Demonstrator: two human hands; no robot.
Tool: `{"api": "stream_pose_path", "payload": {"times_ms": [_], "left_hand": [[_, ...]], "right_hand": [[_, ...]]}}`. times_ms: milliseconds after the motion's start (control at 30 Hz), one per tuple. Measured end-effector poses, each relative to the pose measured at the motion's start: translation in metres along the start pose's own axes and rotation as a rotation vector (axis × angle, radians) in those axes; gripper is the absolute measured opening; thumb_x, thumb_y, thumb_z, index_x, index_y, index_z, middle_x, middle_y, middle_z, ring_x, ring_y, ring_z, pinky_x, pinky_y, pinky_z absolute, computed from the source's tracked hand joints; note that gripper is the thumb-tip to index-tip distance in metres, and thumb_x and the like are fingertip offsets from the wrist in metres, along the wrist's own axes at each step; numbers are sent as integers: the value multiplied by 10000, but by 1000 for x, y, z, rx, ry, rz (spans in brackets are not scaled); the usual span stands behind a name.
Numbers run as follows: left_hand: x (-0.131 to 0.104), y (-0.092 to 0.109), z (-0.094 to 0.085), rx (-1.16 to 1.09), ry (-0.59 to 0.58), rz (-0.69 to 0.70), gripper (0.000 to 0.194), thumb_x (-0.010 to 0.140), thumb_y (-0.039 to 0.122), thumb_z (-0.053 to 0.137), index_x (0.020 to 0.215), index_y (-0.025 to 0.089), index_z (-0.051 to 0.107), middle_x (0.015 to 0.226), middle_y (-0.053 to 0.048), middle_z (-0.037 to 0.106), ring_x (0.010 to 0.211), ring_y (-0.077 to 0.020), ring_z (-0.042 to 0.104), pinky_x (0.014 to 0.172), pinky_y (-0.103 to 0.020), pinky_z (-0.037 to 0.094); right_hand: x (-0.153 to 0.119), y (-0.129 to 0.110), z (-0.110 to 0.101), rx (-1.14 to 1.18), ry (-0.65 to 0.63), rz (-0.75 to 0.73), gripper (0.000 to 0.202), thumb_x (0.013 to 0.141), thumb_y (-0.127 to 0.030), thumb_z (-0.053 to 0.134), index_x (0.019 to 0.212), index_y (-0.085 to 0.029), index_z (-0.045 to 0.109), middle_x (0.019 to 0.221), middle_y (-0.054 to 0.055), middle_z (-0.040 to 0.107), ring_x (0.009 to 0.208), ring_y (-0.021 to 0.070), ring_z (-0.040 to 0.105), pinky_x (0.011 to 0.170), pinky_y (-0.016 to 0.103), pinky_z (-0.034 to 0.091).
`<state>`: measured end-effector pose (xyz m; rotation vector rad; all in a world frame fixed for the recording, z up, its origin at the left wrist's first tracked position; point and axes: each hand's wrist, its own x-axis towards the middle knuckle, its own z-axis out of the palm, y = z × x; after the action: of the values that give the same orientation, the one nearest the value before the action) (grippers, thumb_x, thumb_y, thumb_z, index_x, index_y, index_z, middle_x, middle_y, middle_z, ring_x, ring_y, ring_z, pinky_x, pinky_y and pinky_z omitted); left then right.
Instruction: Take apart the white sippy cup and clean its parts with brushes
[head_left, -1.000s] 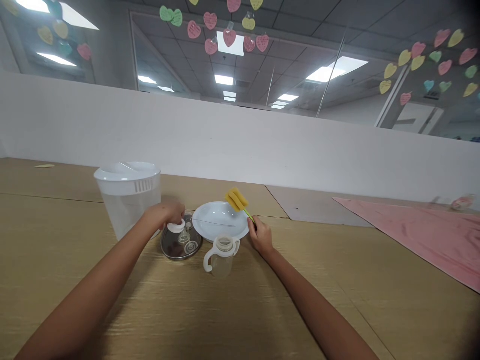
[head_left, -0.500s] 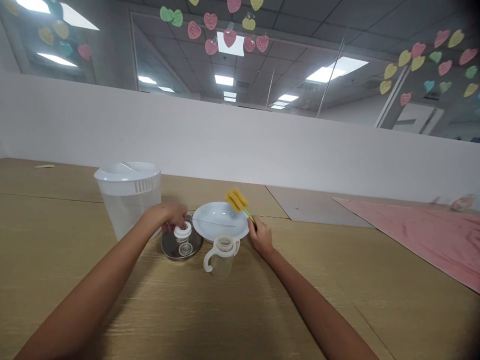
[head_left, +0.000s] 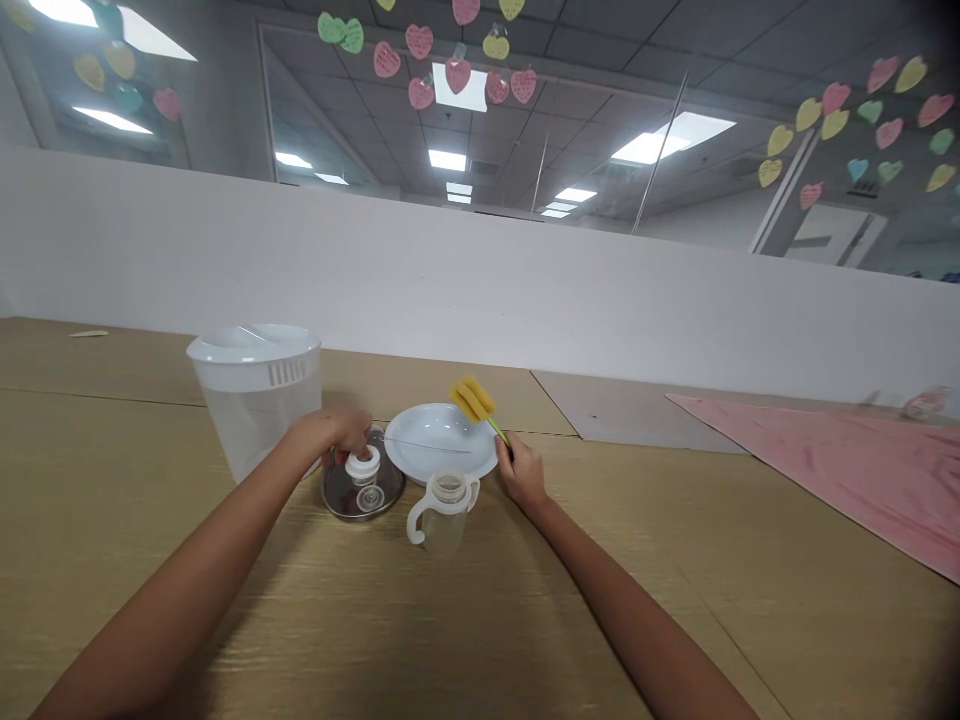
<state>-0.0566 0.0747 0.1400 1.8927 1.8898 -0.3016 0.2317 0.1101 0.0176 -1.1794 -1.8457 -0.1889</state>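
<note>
My right hand (head_left: 523, 472) is closed round the green handle of a bottle brush with a yellow sponge head (head_left: 472, 400). The sponge is raised over the far right rim of a white bowl (head_left: 409, 465). My left hand (head_left: 349, 432) reaches over a round metal tray (head_left: 341, 500), fingertips on a white bottle cap (head_left: 363, 464) with a clear lower part. Part of its grip is hidden behind the fingers. In front of the cap, a small clear disc (head_left: 370, 498) lies on the tray. A clear baby bottle (head_left: 444, 525) with white handles stands uncapped before the bowl.
A translucent lidded bucket (head_left: 259, 410) stands behind my left forearm. A thin metal wire or rod (head_left: 427, 446) lies across the bowl. To the right are a grey sheet (head_left: 615, 405) and a pink cloth (head_left: 840, 460); a white wall (head_left: 450, 280) runs behind the table.
The left hand and the white cap have shifted very slightly left and toward me over the tray. The right hand and brush stay in place.
</note>
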Motion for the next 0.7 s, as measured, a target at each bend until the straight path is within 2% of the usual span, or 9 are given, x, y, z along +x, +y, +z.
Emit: {"api": "stream_pose_path", "payload": {"times_ms": [233, 400, 700], "left_hand": [[0, 6, 3, 26, 5, -3, 293, 700, 222, 563, 952, 91, 633, 864, -156, 692, 590, -203, 645, 524, -258, 509], [4, 2, 3, 35, 11, -16, 297, 718, 259, 579, 966, 102, 627, 881, -156, 693, 573, -190, 638, 493, -239, 499], [-4, 10, 4, 45, 1, -36, 304, 780, 175, 509, 1053, 90, 612, 899, -155, 691, 615, -206, 660, 523, -246, 507]], "right_hand": [[0, 1, 0, 1, -6, -1, 395, 927, -391, 287, 764, -162, 566, 567, 15, 541, 497, 117, 458, 515, 219, 271], [0, 1, 0, 0, -9, 1, 390, 926, -388, 289, 758, -166, 563, 564, 13, 537, 500, 120, 463, 516, 220, 270], [0, 0, 0, 4, -7, 0, 380, 924, -382, 288, 750, -166, 548, 566, 10, 533, 499, 116, 451, 522, 219, 262]]}}
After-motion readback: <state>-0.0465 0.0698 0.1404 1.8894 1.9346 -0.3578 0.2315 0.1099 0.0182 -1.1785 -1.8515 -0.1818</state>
